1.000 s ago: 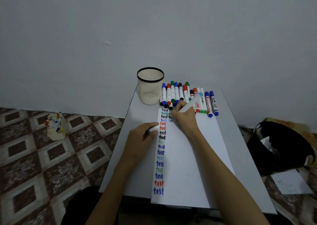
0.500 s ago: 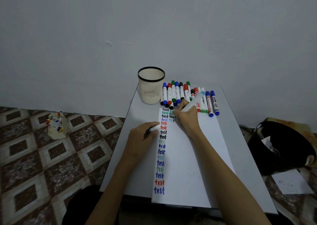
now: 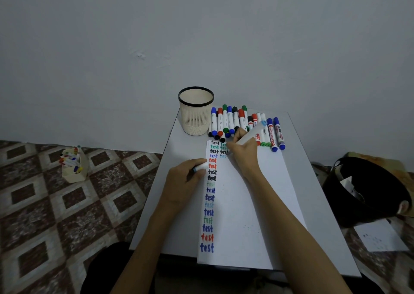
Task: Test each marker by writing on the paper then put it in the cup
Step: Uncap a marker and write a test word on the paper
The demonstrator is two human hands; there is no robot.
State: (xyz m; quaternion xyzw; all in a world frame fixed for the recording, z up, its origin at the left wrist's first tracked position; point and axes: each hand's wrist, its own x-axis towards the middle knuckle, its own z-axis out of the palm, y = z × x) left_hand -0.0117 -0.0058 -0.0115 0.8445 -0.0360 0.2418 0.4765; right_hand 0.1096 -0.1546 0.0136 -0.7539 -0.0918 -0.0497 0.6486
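My right hand [image 3: 243, 150] grips a white marker with a light blue end [image 3: 254, 132], its tip down on the white paper [image 3: 251, 204] beside a faint light blue "test" in the second column. My left hand [image 3: 184, 178] rests on the paper's left edge and holds the marker's cap [image 3: 200, 167] between its fingers. The paper carries a long column of "test" words in several colours. A beige mesh cup with a black rim [image 3: 196, 112] stands at the table's far left; its inside looks empty. A row of markers [image 3: 244, 125] lies to its right.
The small white table [image 3: 324, 226] stands against a grey wall. On the tiled floor to the left is a beige holder with markers [image 3: 72, 164]. A black bin [image 3: 367, 190] and a loose sheet [image 3: 380, 235] lie to the right.
My right hand has shifted slightly right while writing in the second column, and the marker leans further right. The left hand stays put.
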